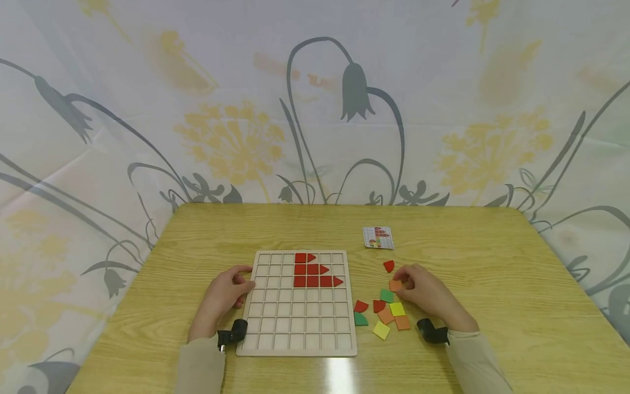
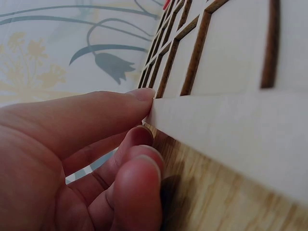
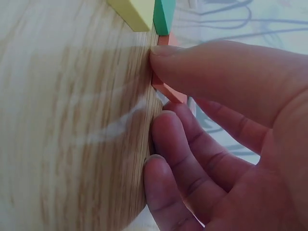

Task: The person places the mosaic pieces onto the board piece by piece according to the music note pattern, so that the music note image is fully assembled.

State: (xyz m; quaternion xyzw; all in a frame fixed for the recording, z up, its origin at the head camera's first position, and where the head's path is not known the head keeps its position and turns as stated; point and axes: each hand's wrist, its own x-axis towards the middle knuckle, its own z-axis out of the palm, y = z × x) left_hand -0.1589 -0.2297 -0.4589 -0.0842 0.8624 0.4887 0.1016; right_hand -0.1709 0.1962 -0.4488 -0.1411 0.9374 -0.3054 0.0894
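A pale wooden grid board point(image 1: 283, 355) lies flat on the table. Red tiles point(image 1: 312, 281) fill parts of three upper rows, each row ending in a triangle. My left hand point(image 1: 223, 293) holds the board's left edge; the thumb point(image 2: 139, 95) lies at the rim, with the other fingers curled beside it. To the right of the board, my right hand point(image 1: 424, 290) pinches an orange square tile point(image 1: 395, 285) between thumb and fingers, low at the tabletop. Near it are a green square point(image 1: 386, 296), a yellow square point(image 1: 397, 309) and a red quarter-round point(image 1: 389, 266).
More loose tiles lie between board and right hand, among them a green quarter-round point(image 1: 361, 319), a yellow square point(image 1: 381, 330) and an orange square point(image 1: 402, 323). A small pattern card point(image 1: 378, 237) lies behind them. Flower-print fabric point(image 1: 315, 137) hangs behind the table point(image 1: 206, 230).
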